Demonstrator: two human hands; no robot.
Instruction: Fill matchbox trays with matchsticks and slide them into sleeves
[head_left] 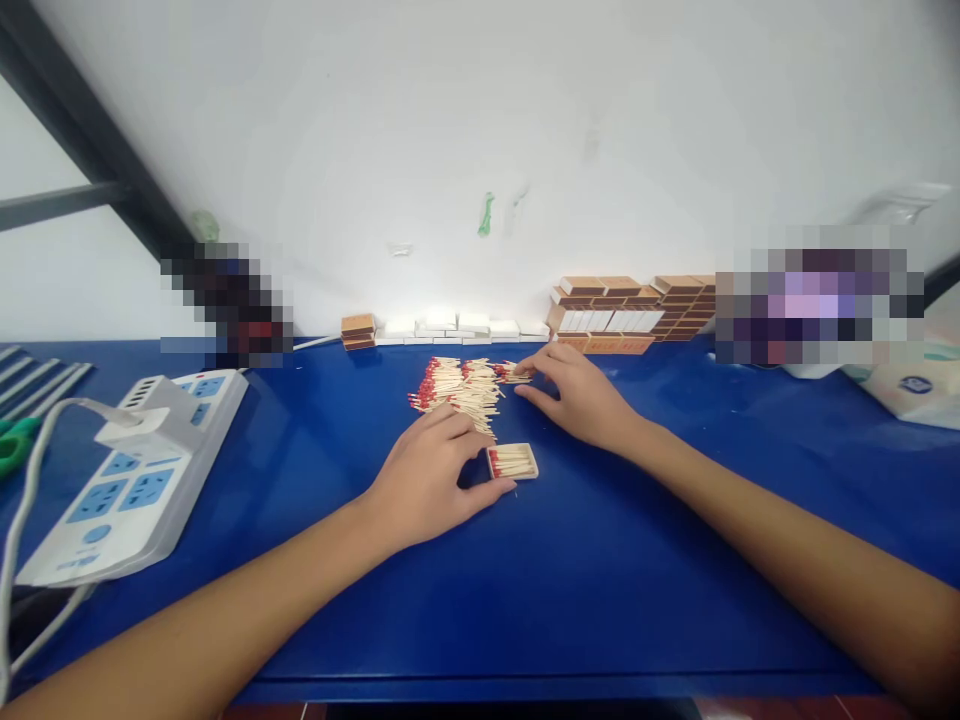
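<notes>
A heap of red-tipped matches lies on the blue table. Just in front of it sits a small open matchbox tray with matches in it. My left hand rests on the table with thumb and fingers pinching the tray's left end. My right hand reaches to the right edge of the heap, its fingertips pinched on a few matches.
Empty white trays and stacked brown matchbox sleeves line the wall at the back. A white power strip with a cable lies at the left, green-handled scissors beyond it. A white bag sits far right.
</notes>
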